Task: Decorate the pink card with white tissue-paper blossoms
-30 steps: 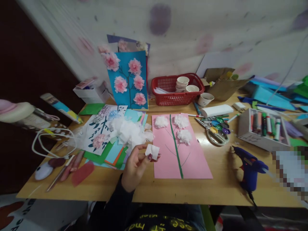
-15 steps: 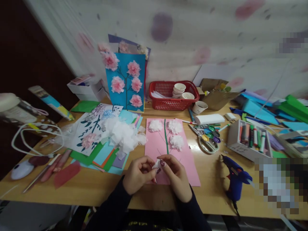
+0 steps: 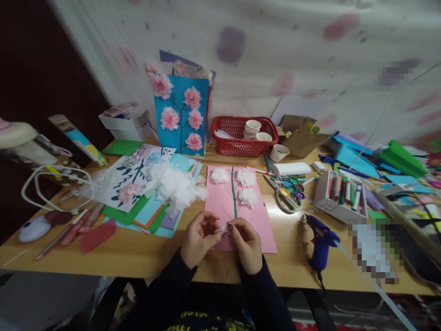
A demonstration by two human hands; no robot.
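Between their fingertips my left hand (image 3: 201,236) and my right hand (image 3: 246,243) pinch a small piece of white tissue paper (image 3: 224,228); both hands are closed on it. They hover over the lower part of a pink sheet (image 3: 263,234) lying on the table. A green stem (image 3: 234,197) with thin dark branch lines runs down that sheet. White tissue flowers sit on it, one at the upper left (image 3: 219,175) and two on the right, the lower being this flower (image 3: 247,198). A loose heap of white tissue paper (image 3: 177,186) lies to the left.
A blue glue gun (image 3: 321,241) stands on the right, its cord hanging over the table edge. Scissors (image 3: 288,202), paint pots and a marker box (image 3: 341,197) lie beyond it. Behind are a red basket (image 3: 241,145) with paper cups and a blue flower picture (image 3: 181,119).
The view has shifted slightly, so the table things appear moved. Both hands still hold the tissue piece, which looks more crumpled between the fingertips now.
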